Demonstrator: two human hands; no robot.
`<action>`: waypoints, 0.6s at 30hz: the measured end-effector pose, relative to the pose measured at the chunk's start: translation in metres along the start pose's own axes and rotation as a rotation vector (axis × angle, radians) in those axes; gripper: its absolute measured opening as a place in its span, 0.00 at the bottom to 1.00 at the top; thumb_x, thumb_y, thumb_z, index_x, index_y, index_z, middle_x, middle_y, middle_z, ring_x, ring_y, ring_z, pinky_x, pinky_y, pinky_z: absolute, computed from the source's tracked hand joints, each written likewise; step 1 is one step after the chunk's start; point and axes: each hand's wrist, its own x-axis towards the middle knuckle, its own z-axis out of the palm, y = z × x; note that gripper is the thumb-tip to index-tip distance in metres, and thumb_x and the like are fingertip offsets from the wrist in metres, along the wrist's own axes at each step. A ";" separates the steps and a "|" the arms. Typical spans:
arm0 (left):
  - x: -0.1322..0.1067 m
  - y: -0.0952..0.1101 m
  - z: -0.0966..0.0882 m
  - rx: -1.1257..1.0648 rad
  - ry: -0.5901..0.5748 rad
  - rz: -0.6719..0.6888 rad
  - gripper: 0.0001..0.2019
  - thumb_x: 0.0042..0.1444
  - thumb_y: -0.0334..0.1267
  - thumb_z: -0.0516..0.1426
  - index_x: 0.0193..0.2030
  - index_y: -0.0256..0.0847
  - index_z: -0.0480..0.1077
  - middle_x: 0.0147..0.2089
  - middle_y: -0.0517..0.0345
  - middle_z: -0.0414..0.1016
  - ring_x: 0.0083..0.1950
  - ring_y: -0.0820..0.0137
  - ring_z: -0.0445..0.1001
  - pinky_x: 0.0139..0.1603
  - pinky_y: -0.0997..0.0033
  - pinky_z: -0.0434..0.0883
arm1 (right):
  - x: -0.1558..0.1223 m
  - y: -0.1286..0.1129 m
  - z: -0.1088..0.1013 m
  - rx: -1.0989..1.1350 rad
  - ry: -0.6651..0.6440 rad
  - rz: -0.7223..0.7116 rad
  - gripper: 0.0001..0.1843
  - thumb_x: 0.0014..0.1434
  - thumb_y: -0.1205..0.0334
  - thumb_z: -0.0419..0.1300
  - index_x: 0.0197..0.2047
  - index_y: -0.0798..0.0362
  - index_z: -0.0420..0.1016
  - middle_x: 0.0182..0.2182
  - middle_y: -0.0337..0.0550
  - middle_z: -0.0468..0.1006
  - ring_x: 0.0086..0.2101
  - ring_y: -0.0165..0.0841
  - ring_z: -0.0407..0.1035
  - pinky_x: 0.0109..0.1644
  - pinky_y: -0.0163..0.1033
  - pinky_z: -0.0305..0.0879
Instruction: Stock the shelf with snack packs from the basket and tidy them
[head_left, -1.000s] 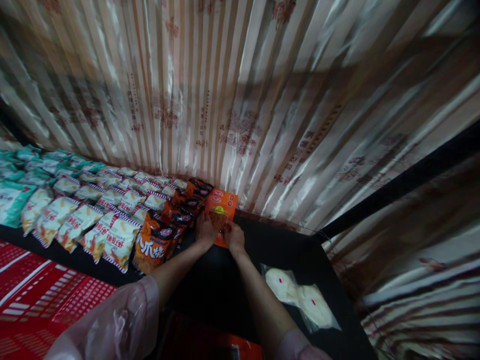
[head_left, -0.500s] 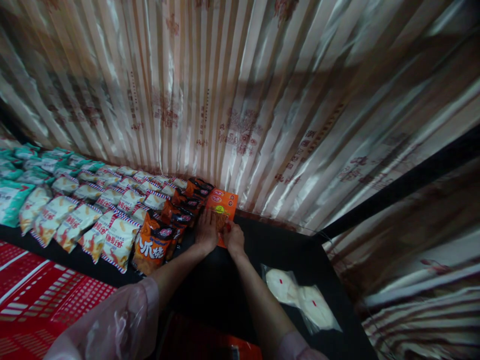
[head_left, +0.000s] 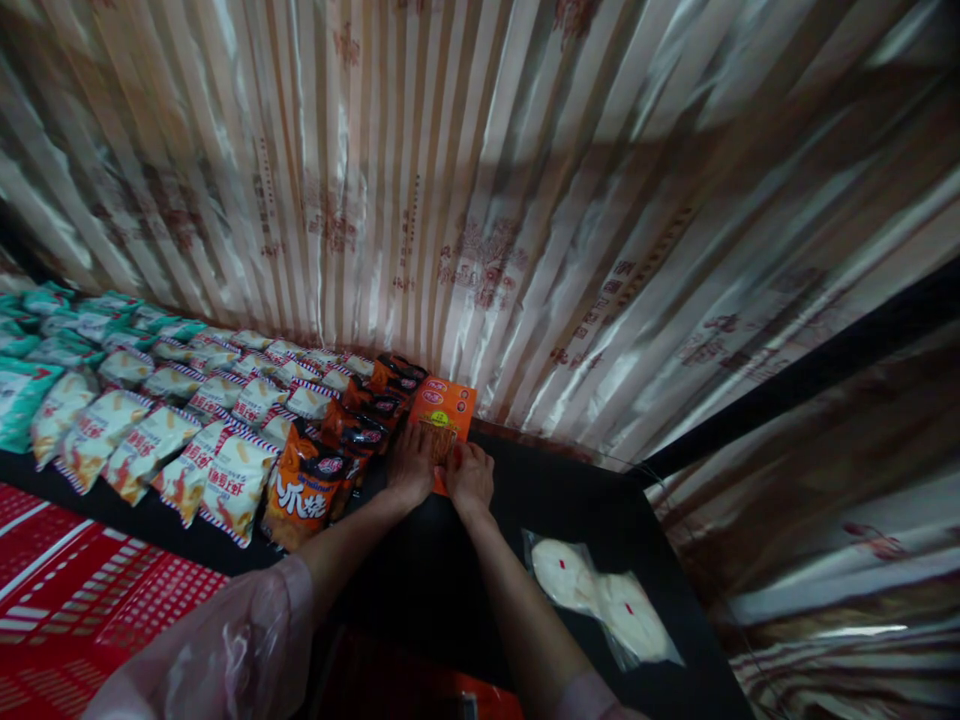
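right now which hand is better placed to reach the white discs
Probably the right hand: it lies nearer the white discs; the left hand is farther. Both touch the orange packet.

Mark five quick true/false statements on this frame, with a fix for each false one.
1. The left hand and the right hand are both at the orange packet. True.
2. The two clear-wrapped white rounds lie between the hands. False: they lie on the black surface, to the right of the right hand.
3. The orange-and-black bags stand between the white bags and the orange packet. True.
4. The teal bags are the bags nearest the hands. False: they are at the far left; the orange-and-black bags are nearest.
5. Part of a red basket shows at lower left. True.
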 end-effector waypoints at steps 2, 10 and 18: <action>0.000 0.000 -0.001 -0.003 -0.009 -0.001 0.28 0.57 0.35 0.50 0.64 0.29 0.55 0.69 0.39 0.49 0.70 0.56 0.46 0.67 0.56 0.51 | 0.000 0.000 0.000 0.002 -0.001 -0.002 0.19 0.59 0.62 0.52 0.52 0.54 0.72 0.52 0.50 0.70 0.51 0.41 0.59 0.54 0.40 0.56; -0.002 -0.002 -0.002 -0.015 0.021 0.018 0.27 0.57 0.33 0.50 0.64 0.28 0.54 0.69 0.38 0.50 0.70 0.57 0.47 0.67 0.57 0.52 | -0.003 0.003 0.002 0.033 0.037 -0.014 0.20 0.59 0.62 0.51 0.53 0.56 0.72 0.54 0.53 0.67 0.53 0.42 0.60 0.56 0.41 0.56; -0.017 0.009 -0.007 -0.066 0.126 0.121 0.25 0.57 0.33 0.50 0.62 0.28 0.58 0.68 0.40 0.53 0.70 0.58 0.48 0.68 0.57 0.52 | -0.021 0.006 0.003 0.094 0.104 -0.041 0.19 0.60 0.64 0.49 0.51 0.57 0.73 0.52 0.55 0.69 0.52 0.42 0.62 0.56 0.43 0.58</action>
